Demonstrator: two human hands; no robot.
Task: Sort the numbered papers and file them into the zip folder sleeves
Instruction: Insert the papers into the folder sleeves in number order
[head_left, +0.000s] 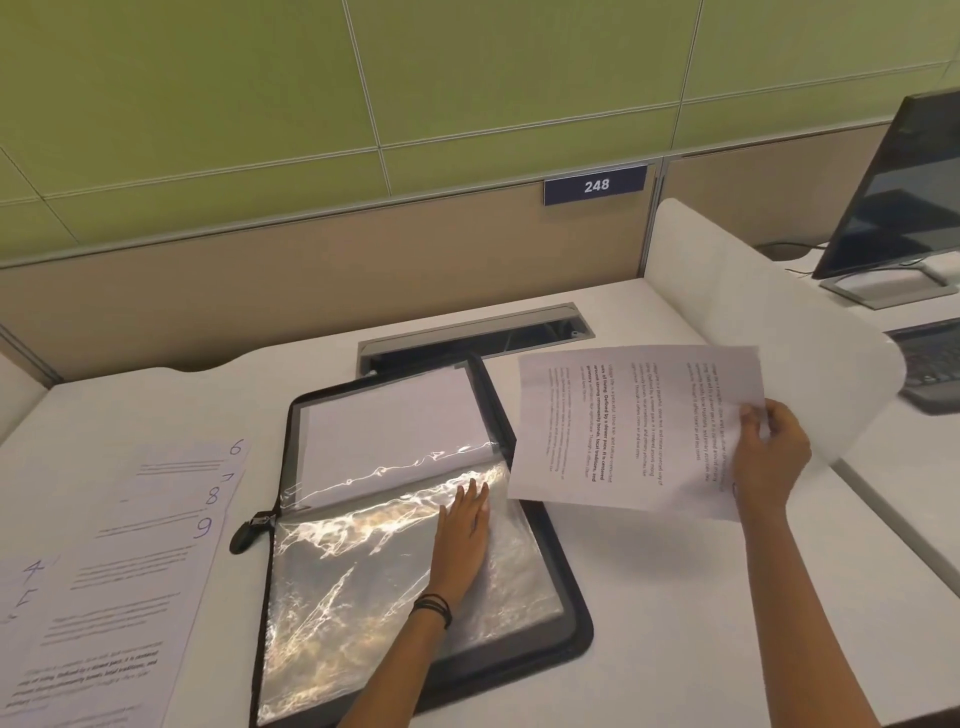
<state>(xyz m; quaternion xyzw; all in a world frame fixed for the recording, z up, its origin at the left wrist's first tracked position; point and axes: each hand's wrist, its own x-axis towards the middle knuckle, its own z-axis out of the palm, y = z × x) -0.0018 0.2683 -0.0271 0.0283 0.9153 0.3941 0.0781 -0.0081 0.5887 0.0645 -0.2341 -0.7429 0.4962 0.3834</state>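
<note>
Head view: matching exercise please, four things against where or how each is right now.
Column 1
1. left hand
2. right hand
3. numbered papers
4. monitor

Column 2
A. at the far right edge, screen dark
B. flat on a clear sleeve of the zip folder
C. fanned on the desk, left of the folder
D. pinching a printed sheet

Pairs: 1-B, 2-D, 3-C, 4-A
</note>
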